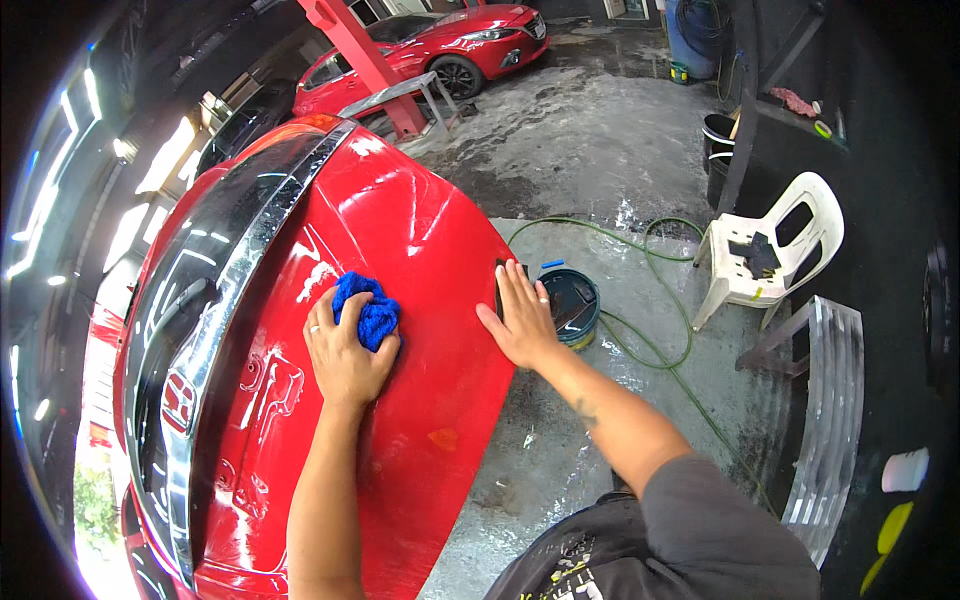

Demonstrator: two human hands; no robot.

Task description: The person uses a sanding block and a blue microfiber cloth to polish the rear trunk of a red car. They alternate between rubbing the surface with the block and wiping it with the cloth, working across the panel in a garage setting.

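Observation:
In front of me is a red car tailgate (430,330) with wet, glossy patches. My left hand (343,352), a ring on one finger, grips a bunched blue cloth (366,310) against the panel, its fingers curled round it. Towards the panel's right edge my right hand (522,318) lies nearly flat, fingers stretched and close together. Under it a black sheet, which looks like sandpaper (500,285), shows beside the index finger; most of it is hidden. Just past that edge stands a dark bucket (572,305) with liquid, a blue item at its rim.
A green hose (690,340) loops over the wet concrete floor. To the right are a white plastic chair (790,245) with black sheets (757,255) on it and a metal bench (828,420). Another red car (480,45) stands behind a red post (370,65).

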